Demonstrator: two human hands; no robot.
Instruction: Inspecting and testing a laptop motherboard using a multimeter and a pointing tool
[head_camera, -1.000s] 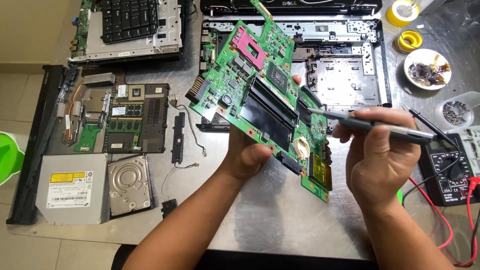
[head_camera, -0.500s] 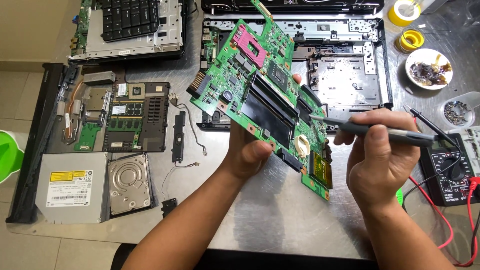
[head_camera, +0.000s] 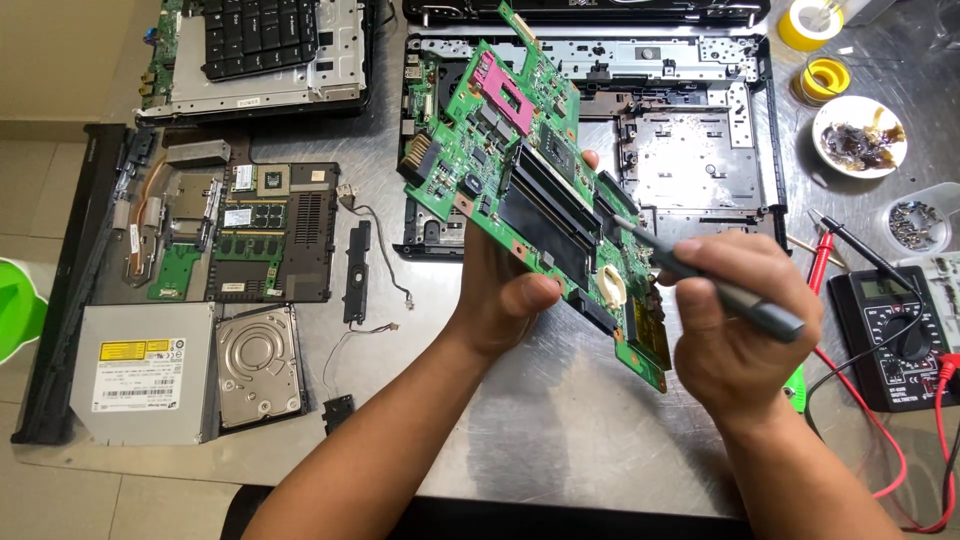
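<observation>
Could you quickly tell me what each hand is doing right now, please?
Left hand: grip closed on the green circuit board.
Right hand: grip closed on a grey screwdriver.

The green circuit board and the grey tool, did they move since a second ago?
Barely. The right hand brought the slim grey tool slightly lower, its tip at the green circuit board beside the long black slots. The left hand kept holding the board tilted above the steel table. The black multimeter and silver hard drive stayed put.
</observation>
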